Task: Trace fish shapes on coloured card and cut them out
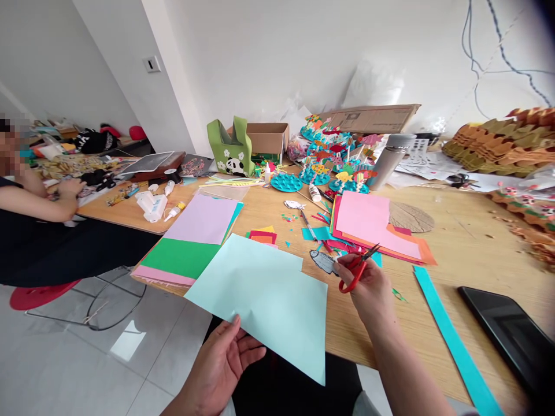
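Closest to us, our left hand (228, 358) has its thumb on top of the pale blue paper (264, 294) and the other fingers bent under it, pinching its near edge. The paper has a step in its far side and hangs partly over the near edge of the table (416, 306).

Our right hand (373, 286) is closed on the red scissors (356, 274), and their tips point up and away. Its thumb and a finger also pinch the little grey fish (321, 261) by one end, so the fish sticks out to the left of the fingers.

The black phone (503, 323) lies by the near right corner, with the long teal strip (446, 329) just beside it. Purple paper (208, 216) and green paper (182, 258) lie near the left edge, and pink paper (364, 214) is past our right hand.

At the far edge are the green panda bag (229, 150), an open box (269, 138) and a grey flask (392, 162). The print on the cardboard (368, 118) is too small to read. Far left, white letters on a black thing (97, 140) are not clear. Another person's hand (71, 188) is there too. The wall (269, 52) is white and the floor (182, 335) has shiny tiles.
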A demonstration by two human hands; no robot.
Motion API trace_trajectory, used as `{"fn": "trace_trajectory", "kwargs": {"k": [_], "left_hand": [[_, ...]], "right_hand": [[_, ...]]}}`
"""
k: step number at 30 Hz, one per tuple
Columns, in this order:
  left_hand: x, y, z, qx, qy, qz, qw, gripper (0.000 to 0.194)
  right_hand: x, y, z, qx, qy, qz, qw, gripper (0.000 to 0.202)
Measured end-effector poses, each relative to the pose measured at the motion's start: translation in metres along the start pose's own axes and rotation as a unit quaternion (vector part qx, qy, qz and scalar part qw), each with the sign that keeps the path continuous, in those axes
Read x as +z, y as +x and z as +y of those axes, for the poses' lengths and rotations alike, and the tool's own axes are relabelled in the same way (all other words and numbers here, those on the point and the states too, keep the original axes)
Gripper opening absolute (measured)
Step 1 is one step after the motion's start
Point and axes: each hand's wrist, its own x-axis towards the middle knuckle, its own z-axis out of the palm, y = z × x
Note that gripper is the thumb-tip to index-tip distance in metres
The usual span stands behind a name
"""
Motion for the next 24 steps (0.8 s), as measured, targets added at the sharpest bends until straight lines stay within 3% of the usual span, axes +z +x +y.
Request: {"fn": "trace_trajectory", "kwargs": {"k": [5,10,14,19,22,24], "left_hand": [[0.001,0.004,-0.011,0.004,-0.031,-0.014,0.999,0.016],[-0.003,0.007,-0.016,-0.025,0.032,-0.053,0.998,0.028],[0.0,0.007,-0.015,-0.005,0.078,-0.04,0.996,0.034],[0.009,0.003,-0.012,0.012,0.109,-0.033,0.993,0.034],[0.005,0.001,-0.004,-0.011,0.214,-0.043,0.976,0.041],[-0.002,0.001,0.005,-0.05,0.308,-0.061,0.948,0.048]], "right_hand": [[-0.001,0.0,0.001,0.001,-0.008,0.007,1.0,0.027],[-0.001,0.001,0.004,0.006,-0.015,-0.002,1.0,0.026],[-0.001,0.002,0.006,-0.001,-0.009,-0.017,1.0,0.028],[0.0,0.004,0.006,-0.009,-0.023,-0.08,0.997,0.03],[-0.002,0.008,0.007,-0.034,-0.088,-0.141,0.985,0.022],[-0.004,0.011,0.009,-0.051,-0.143,-0.176,0.973,0.017]]}}
